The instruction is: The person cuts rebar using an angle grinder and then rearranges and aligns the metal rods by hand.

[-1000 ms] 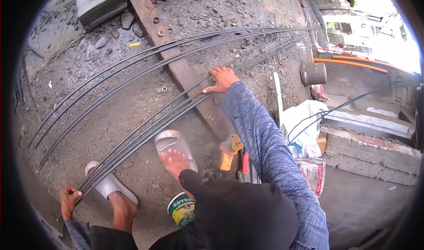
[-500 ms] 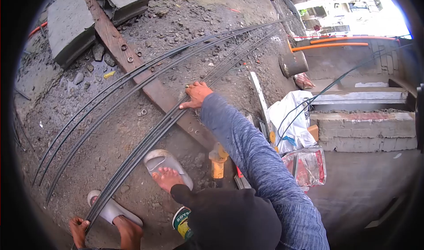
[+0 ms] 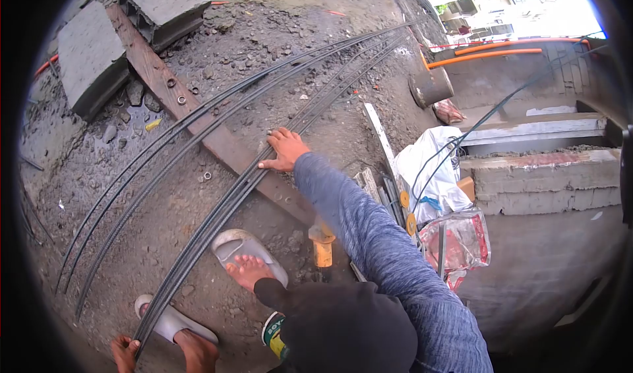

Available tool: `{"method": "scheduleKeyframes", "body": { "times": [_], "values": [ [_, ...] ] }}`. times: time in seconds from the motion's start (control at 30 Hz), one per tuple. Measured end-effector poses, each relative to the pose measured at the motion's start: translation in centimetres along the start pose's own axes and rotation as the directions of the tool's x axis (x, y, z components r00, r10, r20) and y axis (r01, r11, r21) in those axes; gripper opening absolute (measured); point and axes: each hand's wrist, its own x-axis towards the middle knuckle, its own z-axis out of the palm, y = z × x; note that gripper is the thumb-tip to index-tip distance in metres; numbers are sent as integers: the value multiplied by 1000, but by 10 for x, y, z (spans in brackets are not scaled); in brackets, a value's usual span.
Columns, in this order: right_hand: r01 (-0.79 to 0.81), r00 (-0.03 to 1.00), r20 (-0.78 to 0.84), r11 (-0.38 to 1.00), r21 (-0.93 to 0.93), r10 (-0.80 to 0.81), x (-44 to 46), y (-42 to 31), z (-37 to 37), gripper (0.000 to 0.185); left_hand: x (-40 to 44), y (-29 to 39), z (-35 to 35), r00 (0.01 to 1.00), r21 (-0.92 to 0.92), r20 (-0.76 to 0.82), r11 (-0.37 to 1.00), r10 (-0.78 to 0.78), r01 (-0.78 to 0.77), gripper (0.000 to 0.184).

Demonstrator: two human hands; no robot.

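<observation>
Several long steel bars (image 3: 214, 211) lie in a bundle across a brown wooden plank (image 3: 227, 150). At the near end of the bundle, low on the left, my left hand (image 3: 124, 353) is closed on the bars, its thumb on top. My right hand (image 3: 286, 150) rests over the same bundle above the plank, thumb and fingers bent around the bars. Further left, a second group of bars (image 3: 161, 169) curves over the plank, apart from both hands. Metal nuts (image 3: 181, 100) sit on the plank.
Concrete blocks (image 3: 92, 60) lie at the upper left. A yellow power tool (image 3: 322, 248) and a paint can (image 3: 273, 333) are near my sandalled feet (image 3: 250, 261). On the right are a white sack (image 3: 432, 169), a pipe stub (image 3: 432, 87) and a concrete ledge (image 3: 541, 182).
The bars in my hands have drawn closer together into a tighter bundle. My right hand has shifted left along with the bars, and the view has tilted.
</observation>
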Motion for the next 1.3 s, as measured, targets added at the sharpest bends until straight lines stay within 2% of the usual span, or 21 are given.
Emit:
{"method": "scheduleKeyframes", "body": {
  "times": [0.03, 0.1, 0.13, 0.2, 0.23, 0.27, 0.33, 0.43, 0.47, 0.6, 0.63, 0.7, 0.73, 0.8, 0.87, 0.93, 0.97, 1.0, 1.03, 1.1, 1.3],
  "values": [
    [9, 995, -100, 1000, 4, -9, -4, -1, 7, 87, -4, 24, -3, 998, 110, 47, 993, -52, 46, 29],
    [-138, 947, -261, 970, 200, 189, -17, -20, 8, 77, -19, 90, -7, 977, 328, 121, 936, -173, 125, 35],
    [-197, 900, -321, 932, 304, 294, -27, -32, 10, 72, -18, 91, -8, 974, 323, 122, 936, -189, 141, 34],
    [-355, 778, -256, 738, 574, 574, -47, -60, 20, 56, -17, 87, -10, 967, 309, 122, 935, -222, 176, 31],
    [-416, 739, 59, 385, 824, 671, -56, -73, 21, 53, -16, 81, -10, 965, 284, 133, 942, -225, 180, 31],
    [-455, 687, 383, -46, 889, 617, -64, -86, 21, 51, -14, 71, -12, 963, 261, 145, 948, -226, 183, 31],
    [-501, 660, 652, -428, 752, 373, -80, -114, 28, 52, -9, 51, -15, 960, 216, 170, 959, -224, 186, 30],
    [-512, 701, 648, -423, 748, 296, -82, -142, 33, 51, -6, 40, -19, 954, 172, 206, 968, -219, 185, 32],
    [-465, 708, 624, -448, 764, 329, -76, -144, 43, 43, -9, 47, -19, 952, 174, 219, 968, -216, 179, 33],
    [-328, 779, 591, -667, 669, 210, -69, -145, 69, 32, -28, 111, -11, 944, 317, 148, 918, -295, 238, 48],
    [-321, 785, 587, -679, 660, 199, -64, -144, 68, 30, -15, 60, -12, 981, 143, 81, 976, -175, 162, 35],
    [-283, 816, 557, -736, 615, 152, -61, -139, 78, 25, 7, -13, 2, 996, -80, -87, 996, -33, 26, 33],
    [-239, 819, 545, -756, 610, 181, -60, -139, 79, 22, 6, 2, -3, 994, -136, 78, 987, -76, 87, 31],
    [-235, 882, 458, -737, 634, 113, -63, -134, 82, 24, -4, 39, -2, 970, 34, 98, 974, -225, 222, 26],
    [-283, 878, 465, -667, 689, 109, -61, -131, 86, 27, -11, 50, -4, 988, 131, 49, 981, -148, 140, 30],
    [-273, 883, 452, -647, 712, 124, -60, -124, 87, 26, -8, 39, -4, 981, 116, 100, 981, -167, 155, 38],
    [-305, 931, 360, -664, 683, -57, -57, -108, 97, 27, -9, 36, -1, 992, 136, 48, 984, -120, 113, 37],
    [-270, 929, 370, -673, 689, 6, -54, -103, 106, 30, -11, 40, -3, 990, 126, 82, 987, -113, 102, 34],
    [-290, 926, 377, -665, 688, -13, -52, -98, 110, 31, -13, 42, -4, 994, 184, 63, 980, -89, 76, 30],
    [-311, 912, 410, -667, 677, -8, -49, -85, 116, 33, -18, 51, -4, 988, 125, 52, 982, -147, 139, 29],
    [-339, 904, 426, -659, 672, -31, -54, -107, 114, 34, -16, 37, 1, 994, 108, 39, 990, -98, 94, 29]
  ]
}}
